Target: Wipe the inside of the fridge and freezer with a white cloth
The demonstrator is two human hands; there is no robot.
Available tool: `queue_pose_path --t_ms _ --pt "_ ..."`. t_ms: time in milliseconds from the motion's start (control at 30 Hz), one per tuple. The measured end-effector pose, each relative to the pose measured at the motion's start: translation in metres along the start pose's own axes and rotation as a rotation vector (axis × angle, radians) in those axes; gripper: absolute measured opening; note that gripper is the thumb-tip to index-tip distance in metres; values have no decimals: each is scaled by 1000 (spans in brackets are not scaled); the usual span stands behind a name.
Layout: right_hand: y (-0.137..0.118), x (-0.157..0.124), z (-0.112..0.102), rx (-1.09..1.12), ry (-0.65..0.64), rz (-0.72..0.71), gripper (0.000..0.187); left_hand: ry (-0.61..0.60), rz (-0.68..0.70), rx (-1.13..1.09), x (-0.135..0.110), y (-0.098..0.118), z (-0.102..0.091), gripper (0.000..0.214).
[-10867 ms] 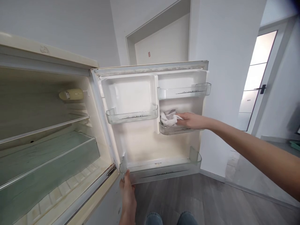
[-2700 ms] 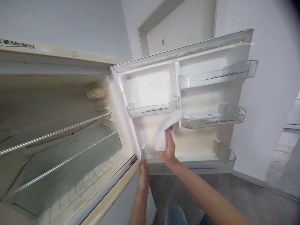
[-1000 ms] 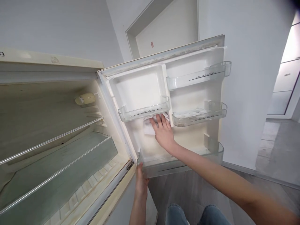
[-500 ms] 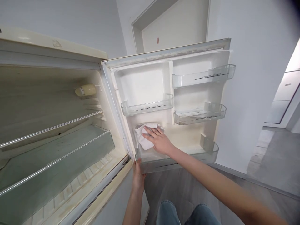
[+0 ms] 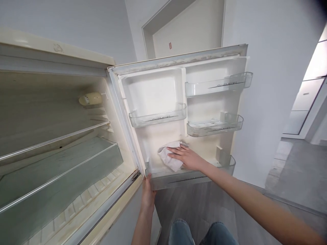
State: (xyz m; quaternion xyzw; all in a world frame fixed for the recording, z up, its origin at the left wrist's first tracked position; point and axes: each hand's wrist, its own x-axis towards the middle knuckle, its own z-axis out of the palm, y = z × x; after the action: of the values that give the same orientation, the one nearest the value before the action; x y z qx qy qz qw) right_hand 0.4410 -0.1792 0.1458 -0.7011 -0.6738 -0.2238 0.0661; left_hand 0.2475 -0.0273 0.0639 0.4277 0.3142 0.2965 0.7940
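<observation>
My right hand (image 5: 189,158) presses a white cloth (image 5: 170,157) flat against the inner panel of the open refrigerator door (image 5: 163,131), just above the bottom shelf. Its fingers lie stretched over the cloth. At the door's lower hinge-side corner, my left hand (image 5: 148,193) grips the edge, with the thumb up beside the end of the clear bottom door shelf (image 5: 189,179). The other fingers of that hand are hidden beneath the door. Higher up on the panel sit a clear left door shelf (image 5: 158,117) and two clear right ones, the middle (image 5: 214,127) and the top (image 5: 219,86).
To the left is the refrigerator interior (image 5: 46,95), with a glass shelf (image 5: 56,140), a greenish clear drawer (image 5: 63,177) and a yellowed lamp cover (image 5: 90,99). A white wall (image 5: 263,85) stands behind the door. My knees (image 5: 181,233) are below, over the grey floor (image 5: 194,204).
My right hand and the cloth have slid right and slightly down across the door panel. My left hand keeps its grip at the corner. The view has shifted slightly.
</observation>
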Motion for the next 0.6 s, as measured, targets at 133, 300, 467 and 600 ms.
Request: queue_pose_path --t_ms 133,300,467,600 --pt "20 -23 -13 -73 28 78 84 -22 4 -8 1 -1 2 64" --pt "40 -43 -20 -148 117 247 82 -3 9 -17 5 -4 2 65" --pt "49 -49 -11 -175 256 543 61 -18 -11 12 4 -5 2 68" --pt "40 -39 -6 -201 278 568 60 -3 1 19 2 -4 4 67"
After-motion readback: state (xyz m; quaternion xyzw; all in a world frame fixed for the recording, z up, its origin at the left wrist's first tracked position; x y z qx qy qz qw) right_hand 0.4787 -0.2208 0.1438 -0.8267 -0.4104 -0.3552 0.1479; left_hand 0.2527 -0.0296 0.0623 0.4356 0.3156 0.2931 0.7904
